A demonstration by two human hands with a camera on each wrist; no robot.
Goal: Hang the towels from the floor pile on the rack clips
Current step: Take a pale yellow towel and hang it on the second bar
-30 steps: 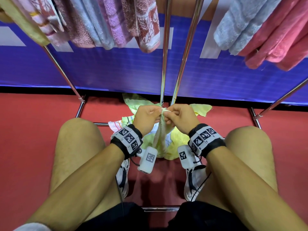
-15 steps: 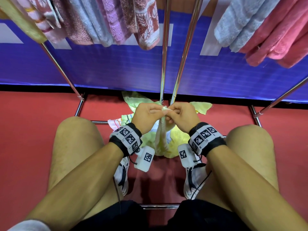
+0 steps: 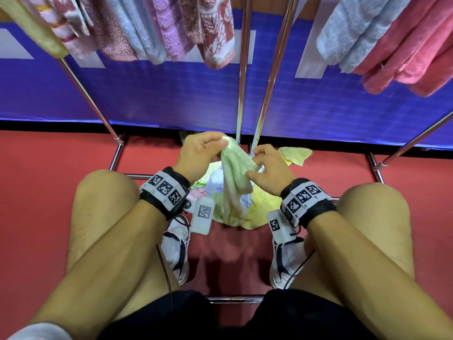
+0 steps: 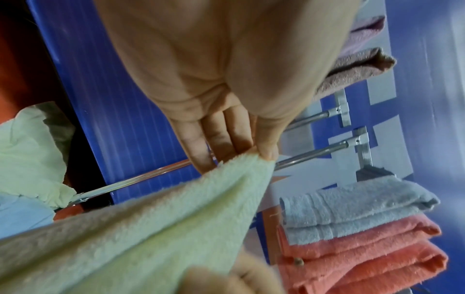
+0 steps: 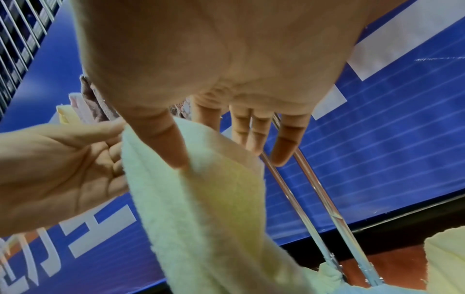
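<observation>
A pale green towel (image 3: 234, 173) hangs between my hands above the floor pile (image 3: 259, 209) of yellow, white and light blue cloths. My left hand (image 3: 219, 149) pinches its top corner between thumb and fingers, plainly seen in the left wrist view on the towel (image 4: 151, 228). My right hand (image 3: 255, 166) is lower and to the right. It pinches the towel's side edge (image 5: 201, 199) between thumb and index finger, with the other fingers straight. The towel's lower end droops onto the pile. No rack clips are in view.
Chrome rack tubes (image 3: 242, 94) rise just behind my hands, with base bars on the red floor (image 3: 49, 180). Towels hang overhead at upper left (image 3: 171, 33) and upper right (image 3: 392, 45). A blue banner (image 3: 171, 94) stands behind. My knees and shoes flank the pile.
My hands were together on a bunched towel top. Now the left hand has risen with the corner and the right has moved down and apart, spreading the towel.
</observation>
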